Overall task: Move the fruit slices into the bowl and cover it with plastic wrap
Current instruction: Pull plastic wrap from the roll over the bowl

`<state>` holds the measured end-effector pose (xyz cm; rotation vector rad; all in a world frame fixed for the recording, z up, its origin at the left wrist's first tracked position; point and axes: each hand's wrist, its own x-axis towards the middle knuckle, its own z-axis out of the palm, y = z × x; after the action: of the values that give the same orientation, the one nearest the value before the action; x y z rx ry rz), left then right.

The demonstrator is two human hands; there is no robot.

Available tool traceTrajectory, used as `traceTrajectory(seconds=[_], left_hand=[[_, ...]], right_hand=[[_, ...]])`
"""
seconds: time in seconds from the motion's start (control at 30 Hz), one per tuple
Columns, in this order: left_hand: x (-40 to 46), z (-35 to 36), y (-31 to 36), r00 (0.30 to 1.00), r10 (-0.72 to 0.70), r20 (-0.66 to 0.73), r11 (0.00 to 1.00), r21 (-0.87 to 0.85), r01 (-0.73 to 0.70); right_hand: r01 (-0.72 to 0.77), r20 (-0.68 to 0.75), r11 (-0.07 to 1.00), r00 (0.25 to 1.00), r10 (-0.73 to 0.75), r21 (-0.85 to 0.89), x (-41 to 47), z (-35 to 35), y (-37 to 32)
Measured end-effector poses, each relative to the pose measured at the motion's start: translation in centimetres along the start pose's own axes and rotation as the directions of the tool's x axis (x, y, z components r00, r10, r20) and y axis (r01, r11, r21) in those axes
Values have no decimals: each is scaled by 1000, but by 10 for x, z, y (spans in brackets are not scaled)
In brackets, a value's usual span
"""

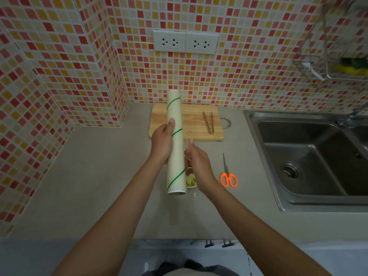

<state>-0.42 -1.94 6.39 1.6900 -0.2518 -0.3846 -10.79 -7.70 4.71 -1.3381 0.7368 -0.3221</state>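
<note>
The left hand [162,144] grips the white green-striped plastic wrap roll [176,144], long axis running away from the person. The right hand [199,166] pinches at its film edge just beside it, above the half-hidden bowl of fruit slices [191,181].

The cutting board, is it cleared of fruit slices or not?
Cleared. The cutting board carries only tongs; slices show in the bowl beside the roll.

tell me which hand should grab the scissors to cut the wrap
Right. The right hand sits nearest the orange scissors, though it seems to pinch the film edge. The left hand grips the plastic wrap roll on the far side.
</note>
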Motion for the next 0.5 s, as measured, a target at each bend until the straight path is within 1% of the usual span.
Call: traceTrajectory(seconds=[0.07, 0.17, 0.27, 0.33, 0.37, 0.43, 0.5], left_hand=[[-1, 0, -2, 1000, -5, 1, 1000, 1, 5], [-4, -1, -4, 999, -44, 8, 999, -31, 44], [-8, 0, -7, 997, -73, 29, 996, -56, 75], [-11, 2, -10, 995, -90, 41, 993, -70, 92], [-14, 3, -12, 993, -102, 55, 991, -85, 107], [-19, 5, -15, 989, -115, 94, 985, -122, 126], [-24, 8, -19, 985, -123, 118, 978, -152, 141]], right_hand=[[71, -3, 997, 997, -71, 18, 6, 0, -3], [78, -25, 996, 997, -77, 43, 10, -3, 3], [27, -29, 991, 999, -24, 132, 9, -7, 13], [-51, 8, 978, 999, 50, 202, 12, -8, 9], [-90, 26, 973, 996, 86, 211, 15, -8, 5], [-128, 38, 975, 992, 123, 181, 26, -9, -4], [-99, 12, 990, 995, 99, 99, 35, -9, -10]])
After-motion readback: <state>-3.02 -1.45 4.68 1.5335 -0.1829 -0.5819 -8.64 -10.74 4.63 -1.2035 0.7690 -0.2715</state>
